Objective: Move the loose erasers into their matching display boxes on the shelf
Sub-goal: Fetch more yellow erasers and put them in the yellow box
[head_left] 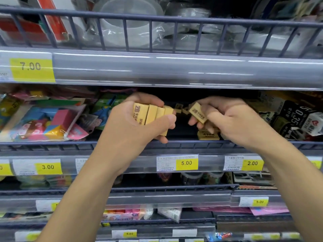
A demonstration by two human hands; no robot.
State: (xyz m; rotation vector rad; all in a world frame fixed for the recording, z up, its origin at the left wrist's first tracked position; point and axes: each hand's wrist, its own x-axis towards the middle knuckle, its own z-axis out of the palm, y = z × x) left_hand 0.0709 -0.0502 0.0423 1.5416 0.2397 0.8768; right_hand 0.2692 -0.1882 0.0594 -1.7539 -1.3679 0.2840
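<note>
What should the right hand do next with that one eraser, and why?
Probably add it to the row in the left hand: the right hand pinches a single eraser matching the stack of erasers held there.

Left hand [139, 123]: bare, no glove, no ring showing.
Right hand [227, 119]: bare, no glove, no ring showing.
Forearms: both bare up to the frame edge, no sleeve, watch or band.
Fingers [212, 117]: short, unpainted nails.

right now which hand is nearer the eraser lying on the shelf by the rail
Right. The right hand hangs just above the lying eraser, holding one eraser. The left hand is off to its left, gripping a stack of erasers.
</note>
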